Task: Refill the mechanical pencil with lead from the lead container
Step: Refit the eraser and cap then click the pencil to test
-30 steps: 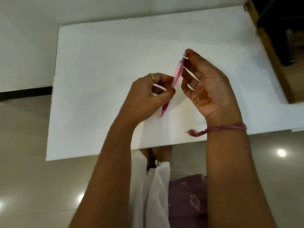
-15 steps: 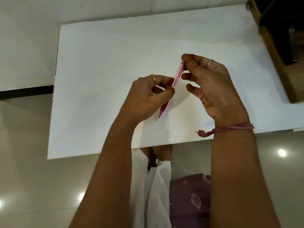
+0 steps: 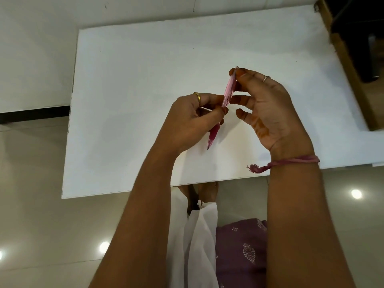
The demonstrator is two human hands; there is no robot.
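A pink translucent mechanical pencil [image 3: 228, 90] is held tilted above the white table [image 3: 135, 80], tip pointing down toward me. My left hand [image 3: 191, 121] grips its lower barrel between thumb and fingers. My right hand [image 3: 268, 104] pinches the pencil's top end with thumb and forefinger, the other fingers spread. The darker pink tip section [image 3: 213, 136] sticks out below my left hand. No lead container shows in this view; whether a small part is in my left fingers I cannot tell.
A wooden-edged piece of furniture [image 3: 349, 65] stands at the table's right. The table's near edge [image 3: 145, 189] runs just below my wrists, with glossy floor [image 3: 41, 225] beneath. My lap with white and purple cloth [image 3: 207, 246] is below.
My right hand has turned from cupping the pencil's side to pinching its top end, fingers opening out. The pencil stays in my left hand, little moved.
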